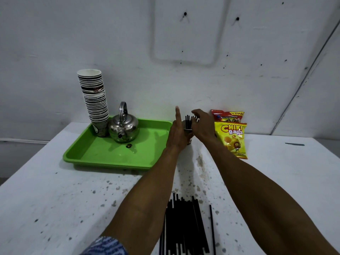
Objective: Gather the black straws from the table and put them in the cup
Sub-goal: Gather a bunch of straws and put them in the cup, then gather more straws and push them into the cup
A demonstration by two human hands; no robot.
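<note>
A paper cup (188, 133) stands far on the table between the green tray and the snack bags, mostly hidden by my hands. A few black straws (187, 122) stand upright in it. My left hand (177, 134) wraps the cup's left side, its index finger pointing straight up. Over the cup's right side my right hand (202, 126) hovers, fingers loosely apart and curled at the straw tops. A pile of several black straws (184, 227) lies on the near table between my forearms, and a single straw (212, 229) lies just right of it.
A green tray (114, 155) at the left holds a steel kettle (123, 128) and a tall stack of paper cups (94, 100). Two snack bags (232, 137) lean on the wall right of the cup. The white table (55, 199) is speckled with dark spots.
</note>
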